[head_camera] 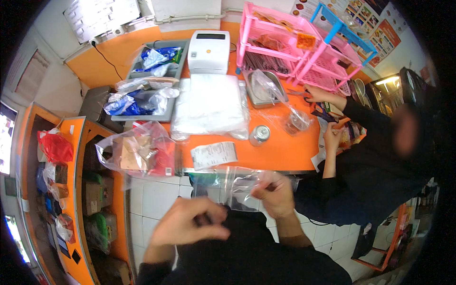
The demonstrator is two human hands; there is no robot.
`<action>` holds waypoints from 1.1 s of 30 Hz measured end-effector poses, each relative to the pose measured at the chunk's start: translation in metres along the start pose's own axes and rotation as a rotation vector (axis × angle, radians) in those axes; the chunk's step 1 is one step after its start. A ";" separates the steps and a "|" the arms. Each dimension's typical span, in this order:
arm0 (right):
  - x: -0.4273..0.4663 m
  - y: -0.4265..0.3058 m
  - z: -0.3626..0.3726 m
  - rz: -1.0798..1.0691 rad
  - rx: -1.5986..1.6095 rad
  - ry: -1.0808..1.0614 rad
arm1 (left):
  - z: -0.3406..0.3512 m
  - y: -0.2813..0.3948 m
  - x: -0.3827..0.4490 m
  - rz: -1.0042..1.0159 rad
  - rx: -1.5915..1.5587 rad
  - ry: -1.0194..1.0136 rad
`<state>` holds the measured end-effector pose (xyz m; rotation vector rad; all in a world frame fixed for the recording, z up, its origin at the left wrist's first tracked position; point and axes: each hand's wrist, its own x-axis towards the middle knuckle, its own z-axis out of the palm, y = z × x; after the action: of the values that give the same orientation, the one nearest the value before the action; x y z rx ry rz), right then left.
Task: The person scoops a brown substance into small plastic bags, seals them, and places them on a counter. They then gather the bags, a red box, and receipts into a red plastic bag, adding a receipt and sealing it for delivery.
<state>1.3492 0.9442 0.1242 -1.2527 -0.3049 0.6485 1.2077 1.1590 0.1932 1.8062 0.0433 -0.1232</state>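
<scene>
My right hand [273, 192] pinches a clear plastic bag [228, 185] that hangs in front of the table's near edge. Just below and left of the bag is my left hand [192, 221], its thumb and fingers apart with nothing seen between them. Beyond the bag, a printed paper receipt [213, 155] lies on the orange table [285, 153], with a drinks can [259, 135] standing to its right. At the table's left end sits a clear plastic bag [137, 153] with a brown paper packet in it. A stack of white plastic bags [213, 103] lies behind the receipt.
A co-worker [356, 171] stands at the right, one hand on scissors [306, 95]. At the back are a white label printer [208, 51], pink racks [274, 46], a steel container [265, 89] and grey trays [149, 117] of packets. Orange shelves [76, 199] stand left.
</scene>
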 end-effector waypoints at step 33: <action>-0.047 0.074 -0.070 -0.368 -0.873 0.229 | 0.160 -0.118 0.062 -0.126 -0.785 0.147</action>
<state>1.3299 0.8740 0.0389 -2.0140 -0.6471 0.0193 1.2483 1.0297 0.0355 1.0243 0.2727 -0.0496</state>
